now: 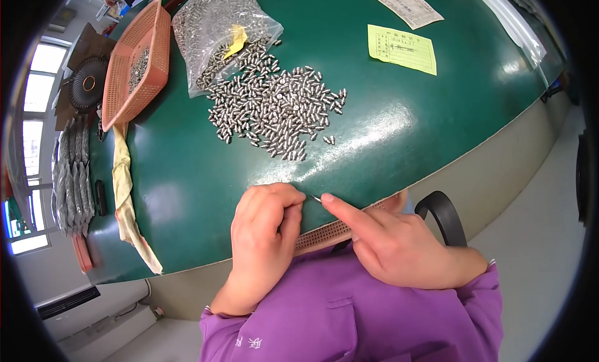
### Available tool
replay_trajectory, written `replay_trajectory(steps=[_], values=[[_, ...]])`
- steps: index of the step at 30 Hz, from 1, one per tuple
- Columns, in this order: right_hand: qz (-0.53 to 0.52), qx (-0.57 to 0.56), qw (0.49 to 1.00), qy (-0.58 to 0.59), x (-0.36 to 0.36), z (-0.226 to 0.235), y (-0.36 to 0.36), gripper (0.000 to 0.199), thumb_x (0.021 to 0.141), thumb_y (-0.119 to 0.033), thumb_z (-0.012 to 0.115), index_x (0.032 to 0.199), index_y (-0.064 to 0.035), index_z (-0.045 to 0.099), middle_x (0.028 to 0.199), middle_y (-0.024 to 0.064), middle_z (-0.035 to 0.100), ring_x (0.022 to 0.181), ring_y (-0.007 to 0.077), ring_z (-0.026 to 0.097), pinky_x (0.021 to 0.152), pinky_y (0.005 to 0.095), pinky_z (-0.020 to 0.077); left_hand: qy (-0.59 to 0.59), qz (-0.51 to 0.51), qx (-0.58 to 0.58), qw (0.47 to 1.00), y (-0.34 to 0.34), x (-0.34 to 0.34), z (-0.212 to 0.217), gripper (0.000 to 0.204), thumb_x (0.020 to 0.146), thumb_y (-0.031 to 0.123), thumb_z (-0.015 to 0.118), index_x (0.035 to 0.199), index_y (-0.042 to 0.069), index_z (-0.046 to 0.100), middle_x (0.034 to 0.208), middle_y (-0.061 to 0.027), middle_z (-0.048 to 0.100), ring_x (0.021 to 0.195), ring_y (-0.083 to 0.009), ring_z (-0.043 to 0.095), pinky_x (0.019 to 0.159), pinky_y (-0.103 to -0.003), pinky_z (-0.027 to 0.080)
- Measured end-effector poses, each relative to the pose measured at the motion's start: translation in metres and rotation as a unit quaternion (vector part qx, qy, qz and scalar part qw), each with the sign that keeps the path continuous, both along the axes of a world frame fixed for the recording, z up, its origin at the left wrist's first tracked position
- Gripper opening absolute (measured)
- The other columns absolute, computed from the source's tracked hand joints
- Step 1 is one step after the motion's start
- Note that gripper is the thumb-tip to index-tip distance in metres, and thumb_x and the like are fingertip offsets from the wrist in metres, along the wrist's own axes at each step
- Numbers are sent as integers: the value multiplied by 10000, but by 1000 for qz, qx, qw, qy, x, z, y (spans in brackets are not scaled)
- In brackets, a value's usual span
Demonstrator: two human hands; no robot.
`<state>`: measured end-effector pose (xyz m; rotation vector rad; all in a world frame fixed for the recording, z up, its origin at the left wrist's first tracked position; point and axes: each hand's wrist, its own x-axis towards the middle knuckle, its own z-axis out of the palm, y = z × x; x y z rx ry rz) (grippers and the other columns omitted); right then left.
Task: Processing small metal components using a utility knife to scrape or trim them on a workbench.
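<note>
My left hand (267, 225) is closed at the table's near edge, thumb and index finger pinched together. Whatever lies inside that pinch is hidden by the fingers. Just to its right, my right hand (402, 246) stretches its index finger toward the left fingertips, its other fingers curled under. A thin, pointed metal piece (316, 199) sticks out from beneath the right index fingertip; its exact kind is too small to tell. Beyond both hands spreads a heap of small, silvery, bullet-shaped metal parts (274, 109), with a few loose parts (329, 140) at its right side.
A clear plastic bag (215, 28) of the same parts lies open behind the heap. Left of it, a tilted pink basket (115, 90) holds more. A yellowish cloth strip (125, 193), a yellow card (402, 50) and a paper slip (405, 5) lie on the green table (187, 225). A pink perforated basket (323, 234) shows below my hands.
</note>
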<state>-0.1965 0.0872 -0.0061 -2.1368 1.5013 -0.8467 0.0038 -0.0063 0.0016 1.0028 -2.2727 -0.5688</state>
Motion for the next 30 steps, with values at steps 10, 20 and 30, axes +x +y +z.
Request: replay_trajectory(steps=[10,20,30], values=[[3,-1,999,32,8,4,-4,647,792,-49,678,1417,33,535,779,68,570,634,173,599,592,313,538,70,37,85,993,2,1,-10,432,758,-129,727,1148,16,611,854,-60,671,782,-220,632,720,-330,527],[18,102,993,59,4,22,-7,690,782,3,639,1461,-43,523,787,65,572,668,224,598,714,353,537,66,32,93,993,1,2,-8,419,765,-125,719,1143,24,616,840,-62,670,778,-228,640,714,-333,530],[-44,55,991,-116,2,1,3,637,864,-39,621,1487,-115,508,789,83,654,712,270,678,873,430,505,43,-4,136,990,5,10,9,338,788,-73,726,1100,27,641,909,-88,676,855,-267,652,773,-369,530]])
